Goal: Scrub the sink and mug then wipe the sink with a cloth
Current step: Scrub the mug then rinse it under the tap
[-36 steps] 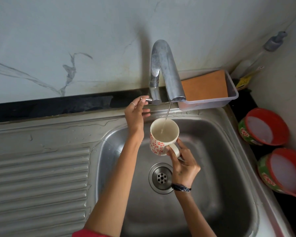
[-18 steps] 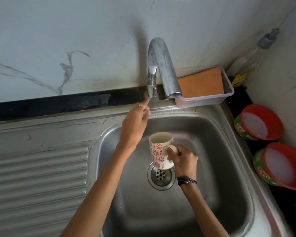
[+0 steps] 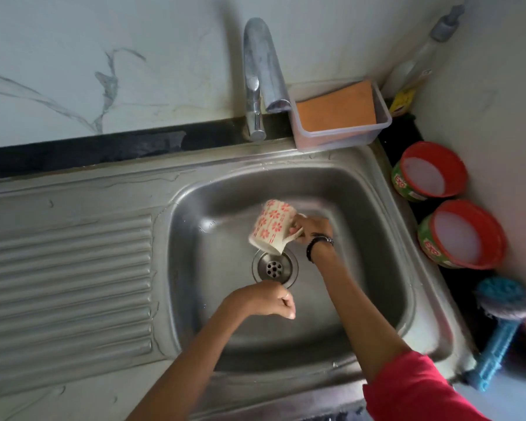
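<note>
A white mug (image 3: 272,227) with red flowers is tipped mouth-down over the drain (image 3: 274,268) of the steel sink (image 3: 374,208). My right hand (image 3: 312,229) grips its handle from the right. My left hand (image 3: 271,300) hovers low over the front of the basin, fingers curled into a loose fist with nothing in it. An orange cloth (image 3: 336,107) lies in a clear tub (image 3: 343,136) behind the sink. The tap (image 3: 263,74) stands above, with no water running from it.
Two red-rimmed tubs of white paste (image 3: 428,173) (image 3: 462,235) stand on the right counter. A blue-handled brush (image 3: 501,323) lies near the front right. A pump bottle (image 3: 422,59) is in the back corner. The ribbed drainboard (image 3: 64,287) spreads to the left.
My left hand left the tap lever and dropped to the front of the basin. My right hand lowered the mug and tipped it over towards the drain. The water stream stopped.
</note>
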Tool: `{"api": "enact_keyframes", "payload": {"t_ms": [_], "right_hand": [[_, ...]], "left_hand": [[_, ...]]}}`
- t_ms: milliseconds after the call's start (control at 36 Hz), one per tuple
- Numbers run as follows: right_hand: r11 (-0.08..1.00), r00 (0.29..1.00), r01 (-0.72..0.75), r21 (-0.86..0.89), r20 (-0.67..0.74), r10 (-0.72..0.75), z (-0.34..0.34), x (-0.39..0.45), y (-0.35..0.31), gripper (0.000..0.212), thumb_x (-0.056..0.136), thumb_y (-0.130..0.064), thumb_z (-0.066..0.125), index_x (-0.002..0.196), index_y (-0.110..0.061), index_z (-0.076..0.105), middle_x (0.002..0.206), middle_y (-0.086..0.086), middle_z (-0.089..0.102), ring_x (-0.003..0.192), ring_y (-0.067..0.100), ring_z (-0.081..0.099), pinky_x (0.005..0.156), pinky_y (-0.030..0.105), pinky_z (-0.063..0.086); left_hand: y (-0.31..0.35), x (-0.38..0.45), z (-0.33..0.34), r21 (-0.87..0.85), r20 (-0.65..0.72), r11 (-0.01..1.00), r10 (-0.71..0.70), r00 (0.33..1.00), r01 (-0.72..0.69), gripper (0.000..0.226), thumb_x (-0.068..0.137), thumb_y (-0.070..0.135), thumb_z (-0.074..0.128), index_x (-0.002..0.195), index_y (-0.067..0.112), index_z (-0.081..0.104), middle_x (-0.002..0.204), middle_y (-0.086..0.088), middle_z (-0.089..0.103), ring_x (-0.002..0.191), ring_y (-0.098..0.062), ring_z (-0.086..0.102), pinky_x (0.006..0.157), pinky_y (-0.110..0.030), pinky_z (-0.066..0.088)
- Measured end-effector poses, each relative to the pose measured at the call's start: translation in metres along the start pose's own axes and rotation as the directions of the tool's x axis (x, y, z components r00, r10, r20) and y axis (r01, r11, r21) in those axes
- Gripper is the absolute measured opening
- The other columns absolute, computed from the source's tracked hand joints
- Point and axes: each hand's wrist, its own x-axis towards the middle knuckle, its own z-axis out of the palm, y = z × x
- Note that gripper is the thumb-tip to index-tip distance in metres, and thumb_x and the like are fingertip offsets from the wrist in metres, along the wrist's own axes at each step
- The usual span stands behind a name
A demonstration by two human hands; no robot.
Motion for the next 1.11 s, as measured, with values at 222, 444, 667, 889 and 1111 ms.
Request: {"api": "enact_keyframes", "payload": {"t_ms": [222,444,667,889,1111], "right_hand": [[0.848,0.915,-0.145,0.510,-0.258,0.311,-0.038,-0.025,0.048,0.027,0.070,-0.027,0.078,0.073,-0.003,0.064,0.084,0.017,0.069,0.078,0.029,0.068,0.079,0.044,0.057],[0.923,0.952,-0.009,0.384,-0.279,0.125,-0.029,-0.083,0.045,0.021,0.073,-0.022,0.074,0.063,-0.007,0.064,0.065,0.007,0.062,0.063,0.023,0.058,0.063,0.029,0.048],[0.724,0.971,-0.037,0.689,-0.148,0.190,-0.050,-0.102,0.049,0.019,0.075,-0.016,0.073,0.067,-0.004,0.061,0.058,0.007,0.062,0.049,0.015,0.061,0.044,0.022,0.048],[0.563,0.968,-0.173,0.808,0.032,0.250,-0.077,-0.118,0.076,0.025,0.093,-0.004,0.044,0.069,-0.010,0.047,0.070,0.003,0.050,0.053,0.015,0.052,0.043,0.014,0.048],[0.692,0.985,-0.167,0.702,0.088,0.148,-0.078,-0.154,0.083,0.016,0.083,-0.004,0.061,0.069,-0.004,0.054,0.068,0.007,0.060,0.051,0.013,0.063,0.063,0.028,0.055]], "left_hand": [[0.025,0.010,0.028,0.130,0.031,0.991,0.012,0.999,-0.016,0.031,0.090,0.031,0.056,0.115,0.013,0.064,0.116,0.000,0.064,0.104,-0.017,0.058,0.070,-0.018,0.042],[0.019,-0.005,0.045,0.178,-0.017,0.983,-0.051,0.999,0.053,0.028,0.090,0.028,0.057,0.110,0.010,0.066,0.113,-0.003,0.066,0.099,-0.017,0.059,0.082,-0.024,0.041],[0.010,-0.018,0.068,0.139,-0.176,0.988,-0.036,0.984,0.061,0.023,0.090,0.026,0.056,0.100,0.010,0.068,0.104,-0.006,0.069,0.085,-0.011,0.056,0.081,-0.026,0.043],[0.014,-0.029,0.091,0.162,-0.348,0.986,0.020,0.937,0.039,0.021,0.091,0.027,0.052,0.093,0.012,0.067,0.100,-0.003,0.068,0.087,-0.016,0.060,0.080,-0.030,0.045],[0.017,-0.060,0.102,0.135,-0.509,0.987,-0.003,0.861,0.083,0.025,0.093,0.024,0.045,0.105,0.020,0.066,0.111,0.006,0.066,0.088,-0.007,0.056,0.080,-0.023,0.042]]}}
